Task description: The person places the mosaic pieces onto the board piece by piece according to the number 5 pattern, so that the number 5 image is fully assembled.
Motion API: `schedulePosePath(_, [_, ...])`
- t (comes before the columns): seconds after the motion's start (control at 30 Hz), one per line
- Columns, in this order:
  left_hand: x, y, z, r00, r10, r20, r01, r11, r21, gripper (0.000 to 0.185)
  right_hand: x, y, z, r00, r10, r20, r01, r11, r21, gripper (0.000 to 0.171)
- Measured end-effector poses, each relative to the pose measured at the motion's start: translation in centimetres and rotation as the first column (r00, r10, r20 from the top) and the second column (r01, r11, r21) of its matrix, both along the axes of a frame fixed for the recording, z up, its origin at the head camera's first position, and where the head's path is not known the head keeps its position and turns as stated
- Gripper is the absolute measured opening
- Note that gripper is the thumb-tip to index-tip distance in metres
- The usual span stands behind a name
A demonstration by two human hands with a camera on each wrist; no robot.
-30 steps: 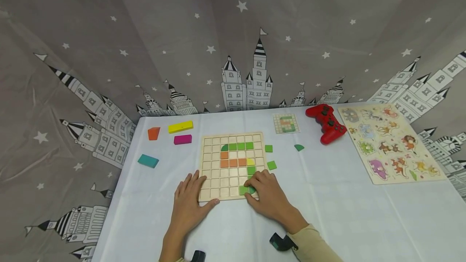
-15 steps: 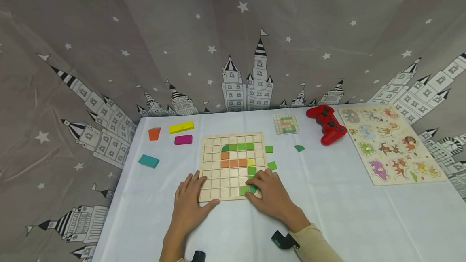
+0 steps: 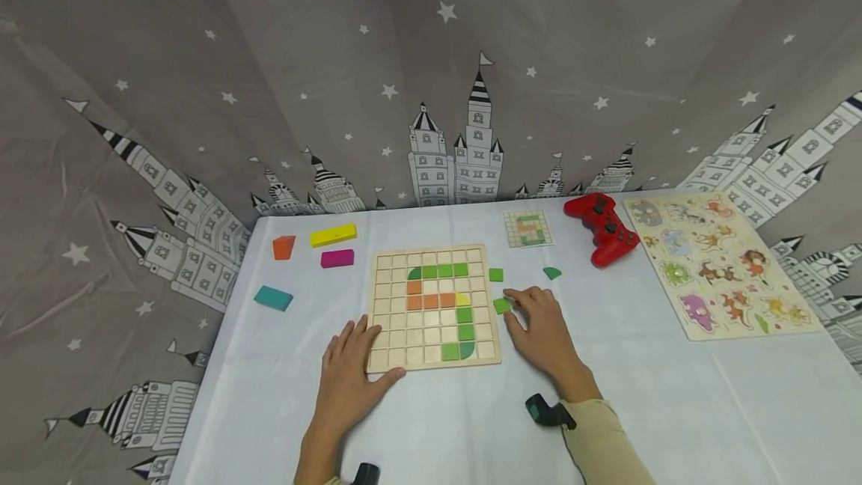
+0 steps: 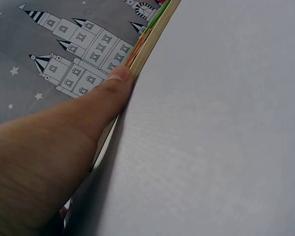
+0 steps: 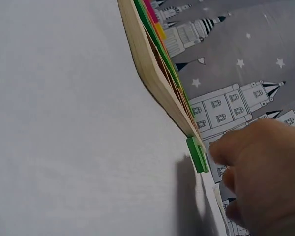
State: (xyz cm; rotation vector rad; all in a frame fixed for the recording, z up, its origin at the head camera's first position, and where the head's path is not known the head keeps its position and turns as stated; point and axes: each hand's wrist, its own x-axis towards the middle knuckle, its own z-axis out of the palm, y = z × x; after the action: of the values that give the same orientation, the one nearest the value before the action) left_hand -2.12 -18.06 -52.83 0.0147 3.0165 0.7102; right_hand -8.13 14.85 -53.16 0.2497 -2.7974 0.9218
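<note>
A wooden grid board (image 3: 399,320) lies on the table with green, orange and yellow tiles forming an S-like figure. My left hand (image 3: 349,373) rests on its lower left corner, fingers on the left edge and thumb (image 4: 119,74) along the front edge. Right of the board, my right hand (image 3: 542,335) is at a green square tile (image 3: 501,306), index fingertip and thumb close around its right side. The right wrist view shows a small gap between the thumb and this green tile (image 5: 196,155). Another green square (image 3: 496,275) and a dark green quarter-round (image 3: 552,273) lie nearby.
Behind the board lies a small pattern card (image 3: 528,229). A red game controller (image 3: 601,229) and an animal puzzle board (image 3: 727,268) are to the right. At the left are orange (image 3: 284,248), yellow (image 3: 333,235), magenta (image 3: 337,258) and teal blocks (image 3: 273,298).
My right hand has left the dark green quarter-round at the board's lower right, which stays in the grid, and moved up and right to the loose green square. The left hand stays put.
</note>
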Motion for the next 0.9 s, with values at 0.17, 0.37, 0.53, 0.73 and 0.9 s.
schedulePosePath(0.17, [0.01,0.04,0.12,1.000,-0.002,0.014,0.002,1.000,0.005,0.090,-0.18,0.35,-0.45,0.998,-0.006,0.066,0.003,0.999,0.033,0.049])
schedulePosePath(0.37, [-0.05,0.17,0.20,1.000,0.003,0.026,-0.003,1.000,0.006,0.090,-0.12,0.18,-0.49,0.997,-0.016,0.069,0.011,0.998,0.067,0.037])
schedulePosePath(0.53, [-0.04,0.14,0.24,1.000,0.001,0.019,-0.001,1.000,0.010,0.090,-0.10,0.20,-0.41,0.996,-0.032,0.083,0.026,0.997,0.071,0.032])
schedulePosePath(0.73, [-0.06,0.21,0.17,1.000,-0.006,-0.011,0.006,1.000,0.007,0.090,-0.03,0.27,-0.32,0.995,-0.049,0.085,0.050,0.999,-0.010,0.032])
schedulePosePath(0.9, [-0.05,0.12,-0.02,0.999,-0.008,-0.040,0.007,1.000,-0.006,0.089,0.31,-0.55,-0.15,0.999,-0.003,0.035,0.006,0.996,-0.085,0.030])
